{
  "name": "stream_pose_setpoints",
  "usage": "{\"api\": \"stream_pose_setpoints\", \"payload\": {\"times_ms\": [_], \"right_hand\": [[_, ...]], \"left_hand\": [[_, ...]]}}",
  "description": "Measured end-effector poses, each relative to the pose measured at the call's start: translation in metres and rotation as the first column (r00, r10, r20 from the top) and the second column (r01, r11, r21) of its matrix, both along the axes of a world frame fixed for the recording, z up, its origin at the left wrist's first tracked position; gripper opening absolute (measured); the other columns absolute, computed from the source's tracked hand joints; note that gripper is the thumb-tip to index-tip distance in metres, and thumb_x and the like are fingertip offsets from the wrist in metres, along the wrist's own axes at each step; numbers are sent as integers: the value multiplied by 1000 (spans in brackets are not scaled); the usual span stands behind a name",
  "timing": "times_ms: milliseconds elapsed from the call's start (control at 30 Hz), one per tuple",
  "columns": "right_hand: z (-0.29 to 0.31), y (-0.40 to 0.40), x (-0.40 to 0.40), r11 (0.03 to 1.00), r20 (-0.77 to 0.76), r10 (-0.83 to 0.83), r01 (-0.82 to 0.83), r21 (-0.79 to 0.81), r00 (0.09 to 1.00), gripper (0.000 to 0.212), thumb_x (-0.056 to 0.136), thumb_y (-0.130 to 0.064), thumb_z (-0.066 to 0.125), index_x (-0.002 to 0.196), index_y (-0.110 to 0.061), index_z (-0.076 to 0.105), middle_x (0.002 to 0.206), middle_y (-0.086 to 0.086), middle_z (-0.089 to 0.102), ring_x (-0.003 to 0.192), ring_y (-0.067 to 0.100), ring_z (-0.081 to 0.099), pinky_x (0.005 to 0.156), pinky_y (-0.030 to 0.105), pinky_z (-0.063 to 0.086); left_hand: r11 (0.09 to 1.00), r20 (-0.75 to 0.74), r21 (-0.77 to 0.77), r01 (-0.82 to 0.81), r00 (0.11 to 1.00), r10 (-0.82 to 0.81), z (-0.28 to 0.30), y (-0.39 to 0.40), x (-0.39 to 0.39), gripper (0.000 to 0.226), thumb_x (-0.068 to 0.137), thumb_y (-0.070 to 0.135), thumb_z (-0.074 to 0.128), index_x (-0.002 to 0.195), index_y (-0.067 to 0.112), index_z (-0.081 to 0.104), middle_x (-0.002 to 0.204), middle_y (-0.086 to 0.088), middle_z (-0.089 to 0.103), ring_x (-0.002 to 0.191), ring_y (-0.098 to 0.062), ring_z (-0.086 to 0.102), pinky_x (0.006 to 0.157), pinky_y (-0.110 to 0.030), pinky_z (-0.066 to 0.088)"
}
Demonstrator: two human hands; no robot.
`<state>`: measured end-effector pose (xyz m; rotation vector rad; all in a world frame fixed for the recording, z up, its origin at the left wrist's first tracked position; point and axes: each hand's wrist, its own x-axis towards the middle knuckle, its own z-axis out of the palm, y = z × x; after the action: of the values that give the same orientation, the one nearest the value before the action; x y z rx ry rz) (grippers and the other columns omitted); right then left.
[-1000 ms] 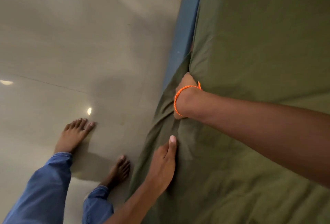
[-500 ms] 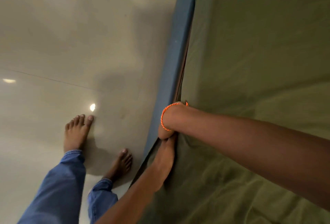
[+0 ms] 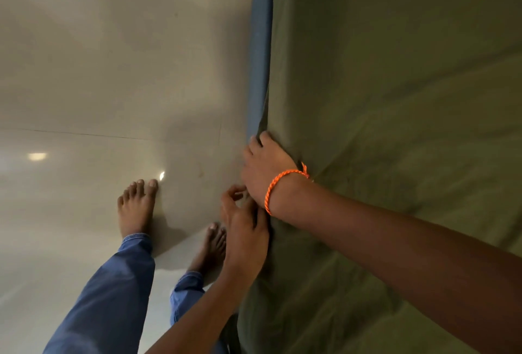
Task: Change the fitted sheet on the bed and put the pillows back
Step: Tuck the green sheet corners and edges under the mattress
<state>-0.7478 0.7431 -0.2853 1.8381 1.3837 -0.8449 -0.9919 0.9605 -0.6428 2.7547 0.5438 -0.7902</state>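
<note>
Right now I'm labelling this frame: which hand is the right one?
Start at the olive-green sheet covering the bed, and follow its floor-side edge beside the blue strip. The right hand grips there, unlike the left hand, it wears an orange cord bracelet.

No text, label, brand, number or sign can be read anywhere in the head view.
</note>
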Motion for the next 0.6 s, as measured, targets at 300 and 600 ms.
{"api": "stream_pose_setpoints", "payload": {"times_ms": [300,600], "right_hand": [[22,-1,-1,980,-88,-198,197,-20,976,39,95,-6,54,66,-25,38,66,-5,40,52,13,36,55,25,34],[15,2,7,987,-226,74,-104,-124,971,30,106,-18,42,125,-16,66,125,5,68,70,19,48,71,25,36]], "left_hand": [[999,73,30,28,997,-30,6,-9,-7,74,76,-11,73,138,15,42,124,-22,40,107,-40,44,85,-54,43],[999,121,32,18,992,-22,4,-17,-19,70,86,-12,65,144,17,40,140,-28,39,124,-50,44,99,-61,42]]}}
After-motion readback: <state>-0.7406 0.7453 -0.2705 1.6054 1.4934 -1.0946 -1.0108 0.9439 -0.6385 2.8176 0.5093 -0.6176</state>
